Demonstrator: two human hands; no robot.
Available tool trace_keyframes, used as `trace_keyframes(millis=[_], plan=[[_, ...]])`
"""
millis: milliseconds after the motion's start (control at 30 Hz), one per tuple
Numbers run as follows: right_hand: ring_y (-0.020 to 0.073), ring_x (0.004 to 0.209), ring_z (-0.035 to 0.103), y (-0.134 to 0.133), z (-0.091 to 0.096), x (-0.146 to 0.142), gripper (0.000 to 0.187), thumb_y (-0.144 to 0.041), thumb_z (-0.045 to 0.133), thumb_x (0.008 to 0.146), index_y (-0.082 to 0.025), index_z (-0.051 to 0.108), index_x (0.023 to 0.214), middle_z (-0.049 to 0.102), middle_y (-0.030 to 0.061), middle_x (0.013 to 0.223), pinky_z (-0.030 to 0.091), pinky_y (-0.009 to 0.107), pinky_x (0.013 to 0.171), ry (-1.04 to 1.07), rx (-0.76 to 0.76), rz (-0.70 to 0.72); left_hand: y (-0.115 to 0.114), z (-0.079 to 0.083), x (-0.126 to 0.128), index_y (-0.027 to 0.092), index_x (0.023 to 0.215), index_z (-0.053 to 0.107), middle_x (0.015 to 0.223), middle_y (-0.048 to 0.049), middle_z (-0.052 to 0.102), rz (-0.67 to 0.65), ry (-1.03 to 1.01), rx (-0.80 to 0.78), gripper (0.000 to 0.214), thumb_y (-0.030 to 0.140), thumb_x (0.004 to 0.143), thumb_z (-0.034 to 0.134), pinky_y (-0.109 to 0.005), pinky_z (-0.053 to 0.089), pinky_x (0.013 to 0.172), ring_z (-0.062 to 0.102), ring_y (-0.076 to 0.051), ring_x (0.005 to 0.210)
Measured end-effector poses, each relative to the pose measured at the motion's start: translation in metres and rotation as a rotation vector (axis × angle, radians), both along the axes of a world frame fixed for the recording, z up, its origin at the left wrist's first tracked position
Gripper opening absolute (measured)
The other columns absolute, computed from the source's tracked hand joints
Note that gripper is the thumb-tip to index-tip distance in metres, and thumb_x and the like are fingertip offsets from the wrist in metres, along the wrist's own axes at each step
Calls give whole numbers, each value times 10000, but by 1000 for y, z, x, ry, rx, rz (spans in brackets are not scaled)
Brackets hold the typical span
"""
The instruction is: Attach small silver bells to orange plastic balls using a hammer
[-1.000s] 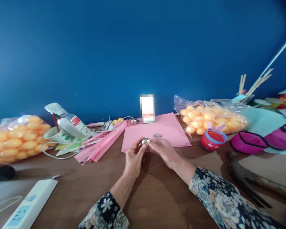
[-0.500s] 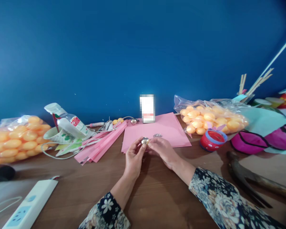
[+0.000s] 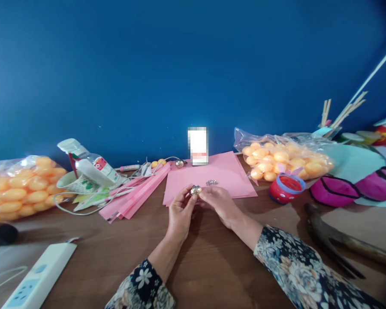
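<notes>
My left hand (image 3: 180, 213) and my right hand (image 3: 219, 203) meet over the near edge of a stack of pink paper sheets (image 3: 223, 174). Both pinch a small shiny golden ball (image 3: 196, 190) between their fingertips. A small silvery piece (image 3: 211, 183) lies on the pink paper just beyond my right hand. Another small metal ball (image 3: 179, 163) rests near the wall beside a white card (image 3: 197, 146). Both sleeves are dark with a flower print.
On the brown wooden table (image 3: 212, 266), bags of orange balls lie at the left (image 3: 19, 189) and right (image 3: 286, 159). Pink paper strips (image 3: 133, 195), a paper cup (image 3: 73, 182), a bottle (image 3: 93, 163), a white power strip (image 3: 38, 277), a red tape roll (image 3: 286, 189), magenta pieces (image 3: 334, 191) surround me.
The hands keep holding the golden ball in nearly the same place; the view has shifted very slightly.
</notes>
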State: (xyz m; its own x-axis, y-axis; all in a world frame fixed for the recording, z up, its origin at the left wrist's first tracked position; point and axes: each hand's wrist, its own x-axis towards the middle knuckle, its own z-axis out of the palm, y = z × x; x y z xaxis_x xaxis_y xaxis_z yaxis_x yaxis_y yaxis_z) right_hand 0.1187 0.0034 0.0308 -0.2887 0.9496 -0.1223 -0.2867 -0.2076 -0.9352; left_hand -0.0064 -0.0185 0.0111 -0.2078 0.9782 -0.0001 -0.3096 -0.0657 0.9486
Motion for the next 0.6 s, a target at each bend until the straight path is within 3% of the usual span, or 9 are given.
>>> trace_keyframes(millis=[600], plan=[[155,770,631,0,-6,-1,297,-381,724,643,-143,598,770,660,25,794,507,307,752,56,21,-31,-3,2,3,169,1099,602,1116,-110,645,-4,18,-26,449,293,678,700,-404,470,897,603,-248,1018]])
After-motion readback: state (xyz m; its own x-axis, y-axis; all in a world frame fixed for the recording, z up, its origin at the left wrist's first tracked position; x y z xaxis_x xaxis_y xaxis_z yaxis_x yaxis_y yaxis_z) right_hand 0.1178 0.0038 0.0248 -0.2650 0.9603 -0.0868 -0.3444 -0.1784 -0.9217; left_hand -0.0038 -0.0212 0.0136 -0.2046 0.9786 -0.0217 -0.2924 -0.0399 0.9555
